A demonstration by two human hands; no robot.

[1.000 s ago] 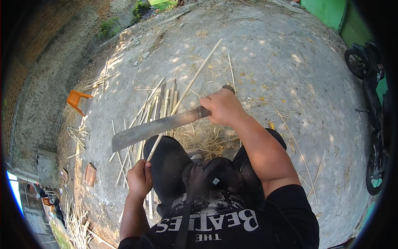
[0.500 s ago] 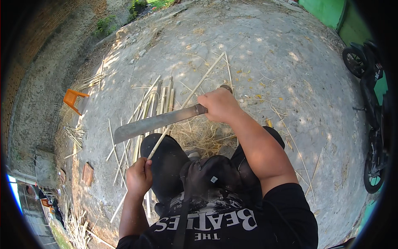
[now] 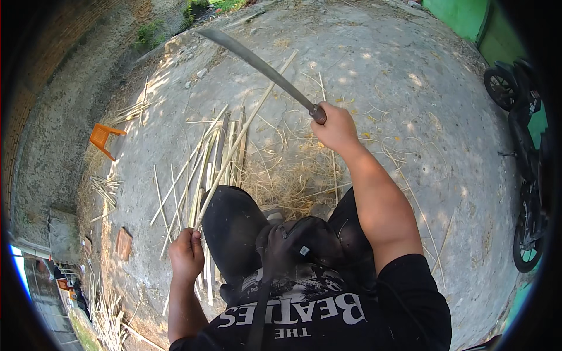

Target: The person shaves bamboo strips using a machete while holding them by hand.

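Head view: right hand (image 3: 335, 130) raises machete (image 3: 257, 61) above left-held strip (image 3: 243, 131).

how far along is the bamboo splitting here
Partly done, it seems. Done: a row of split bamboo strips lies on the concrete ground, with shavings piled in front of the knees. In hand: the left hand grips one long bamboo strip, and the right hand holds a machete raised above it. Left: this strip; more loose strips lie near the orange stool.
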